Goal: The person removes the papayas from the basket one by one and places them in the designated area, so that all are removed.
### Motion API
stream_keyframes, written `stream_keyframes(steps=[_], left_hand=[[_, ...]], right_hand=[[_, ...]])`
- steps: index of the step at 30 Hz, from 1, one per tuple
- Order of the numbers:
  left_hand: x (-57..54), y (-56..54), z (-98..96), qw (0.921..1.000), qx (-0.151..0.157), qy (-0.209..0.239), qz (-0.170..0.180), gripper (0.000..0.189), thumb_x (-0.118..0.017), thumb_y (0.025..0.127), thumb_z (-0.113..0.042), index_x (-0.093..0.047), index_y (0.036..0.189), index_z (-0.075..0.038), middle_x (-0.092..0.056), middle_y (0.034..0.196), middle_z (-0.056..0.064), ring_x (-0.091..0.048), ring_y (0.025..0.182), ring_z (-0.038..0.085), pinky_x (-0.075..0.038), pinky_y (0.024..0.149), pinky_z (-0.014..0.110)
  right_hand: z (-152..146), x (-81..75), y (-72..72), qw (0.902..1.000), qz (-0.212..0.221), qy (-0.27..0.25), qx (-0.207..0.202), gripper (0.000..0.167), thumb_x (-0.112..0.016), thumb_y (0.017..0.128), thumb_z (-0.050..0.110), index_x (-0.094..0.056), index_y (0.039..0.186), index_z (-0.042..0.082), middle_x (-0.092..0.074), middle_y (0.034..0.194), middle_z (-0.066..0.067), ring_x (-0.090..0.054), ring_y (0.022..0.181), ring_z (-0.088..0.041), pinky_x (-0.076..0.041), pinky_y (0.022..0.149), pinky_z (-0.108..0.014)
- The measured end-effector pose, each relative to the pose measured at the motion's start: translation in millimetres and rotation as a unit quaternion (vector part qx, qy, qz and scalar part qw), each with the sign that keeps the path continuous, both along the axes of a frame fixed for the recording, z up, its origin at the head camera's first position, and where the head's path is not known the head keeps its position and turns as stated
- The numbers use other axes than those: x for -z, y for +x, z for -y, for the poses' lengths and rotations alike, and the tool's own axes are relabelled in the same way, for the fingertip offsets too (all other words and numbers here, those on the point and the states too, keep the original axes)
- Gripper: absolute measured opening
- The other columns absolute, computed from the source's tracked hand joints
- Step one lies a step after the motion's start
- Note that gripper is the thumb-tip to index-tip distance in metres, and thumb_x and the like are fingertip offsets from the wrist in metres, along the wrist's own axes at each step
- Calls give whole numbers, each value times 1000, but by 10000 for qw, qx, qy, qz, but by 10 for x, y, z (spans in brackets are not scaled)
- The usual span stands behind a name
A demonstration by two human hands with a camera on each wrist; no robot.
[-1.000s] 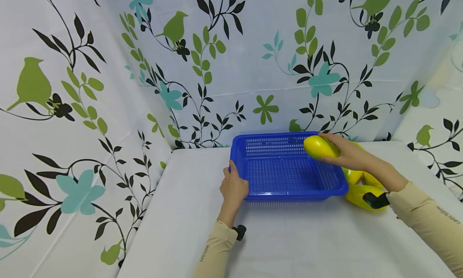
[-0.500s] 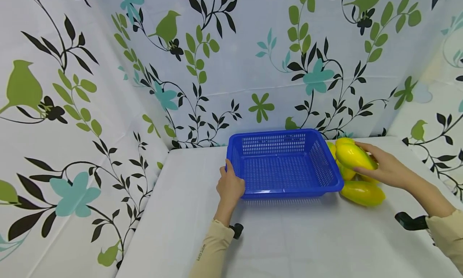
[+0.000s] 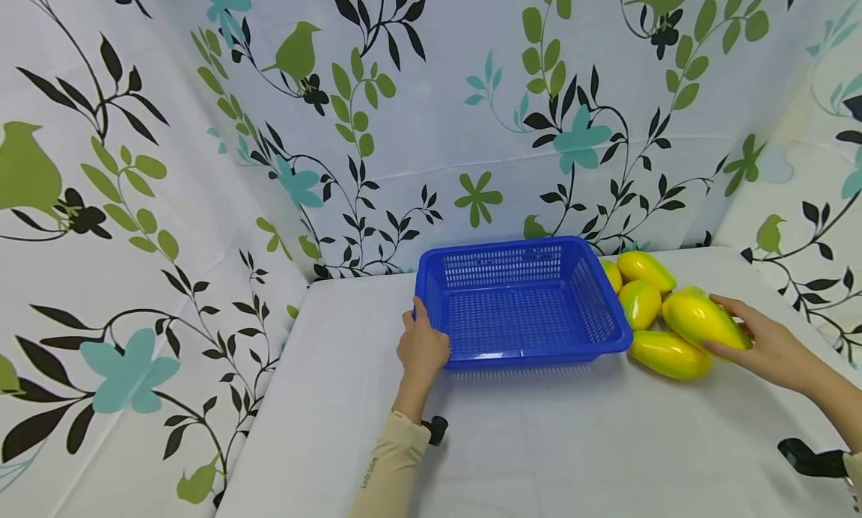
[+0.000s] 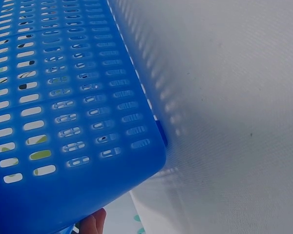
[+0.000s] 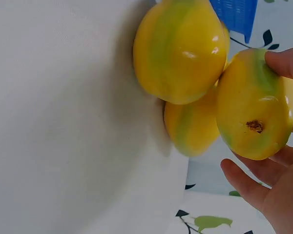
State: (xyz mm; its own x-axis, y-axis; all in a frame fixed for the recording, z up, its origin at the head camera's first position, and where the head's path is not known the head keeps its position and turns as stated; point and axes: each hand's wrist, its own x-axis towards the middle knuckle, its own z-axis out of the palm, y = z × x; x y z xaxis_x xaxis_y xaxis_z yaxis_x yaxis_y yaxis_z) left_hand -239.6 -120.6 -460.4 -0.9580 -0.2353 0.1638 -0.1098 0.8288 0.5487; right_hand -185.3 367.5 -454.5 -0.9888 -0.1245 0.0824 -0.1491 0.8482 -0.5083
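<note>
My left hand [image 3: 422, 346] grips the left rim of a blue plastic basket [image 3: 521, 357], which has slotted walls and nothing inside. In the left wrist view the basket's slotted side [image 4: 63, 112] fills the left half, with a bit of fingers [image 4: 90, 223] showing below it. To the right of the basket, my right hand [image 3: 768, 346] holds a glossy yellow-green mango [image 3: 703, 320] between thumb and fingers. The right wrist view shows the stem end of this mango [image 5: 256, 107] facing the camera, close against other mangoes.
Several more mangoes lie in a cluster beside the basket's right side, including one in front [image 3: 670, 355] and one at the back [image 3: 645, 269]. A white cloth [image 3: 539, 436] covers the table. Patterned curtains [image 3: 417, 129] stand behind and on both sides.
My right hand has carried the mango from over the basket's right end rightward to the cluster of mangoes. My left hand stays on the basket rim; the head view has shifted slightly.
</note>
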Motion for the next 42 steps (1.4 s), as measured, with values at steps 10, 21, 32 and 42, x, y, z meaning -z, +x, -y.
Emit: stream_keyframes(steps=[10,21,32,42], left_hand=[[1,12,19,10000,53,-40,66,81,-59,80,-4,-28,155,-3,-46,136,26,-49,54,25,-42,49,39],[0,-11,16,9999,75,-67,-38,80,-58,80,-4,-29,154,-2,-47,135,26,-47,54,24,-41,48,39],[-13,36,99,9985,313,-374,-254,70,-57,87,-15,-34,151,1,-42,143,28,-52,114,47,-46,86,59],[-508,-98,17,9882,964,-1165,-231,91,-42,88,-72,-13,160,-22,1,164,17,9,147,44,3,112,64]], right_hand=[[-223,172,213,9981,-71,201,576,90,-71,89,37,-23,146,-14,-36,129,-45,-46,100,-62,-47,78,-67],[-404,447,359,9943,724,402,668,93,-68,90,45,-22,144,-16,-33,127,-46,-47,98,-60,-48,77,-64],[-240,333,253,9971,361,536,406,96,-66,90,46,-19,146,-17,-30,131,-46,-36,111,-62,-36,83,-75],[729,-584,-422,9951,-529,745,-377,84,-57,93,51,-26,154,1,-22,153,-33,-23,135,-58,-22,98,-77]])
